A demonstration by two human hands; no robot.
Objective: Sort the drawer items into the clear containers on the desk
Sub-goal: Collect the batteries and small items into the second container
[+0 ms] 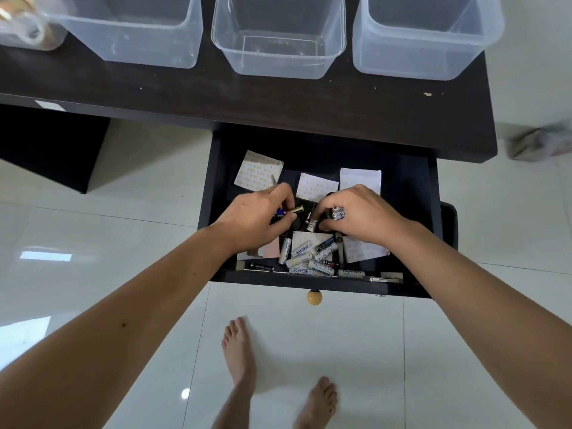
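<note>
Desk (pixel 278 100): dark top, three clear containers (pixel 280 38) in row, all looked empty; sorting judged barely begun.
Drawer (pixel 309 283): pulled open below desk, held paper packets (pixel 258 170) toward back, loose batteries (pixel 305 258) piled near front, lying at mixed angles.
Left hand (pixel 253 218): fingers closed on gold-tipped battery (pixel 294 209), long axis roughly crosswise, tip pointing right.
Right hand (pixel 359 215): clutched white batteries (pixel 338 212), ends facing left.
All items remained in drawer.

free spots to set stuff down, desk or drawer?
Free: the desk strip between the three clear containers and the drawer, and the drawer's right end. Crowded: drawer middle and front, with the batteries, paper squares and both hands.
</note>
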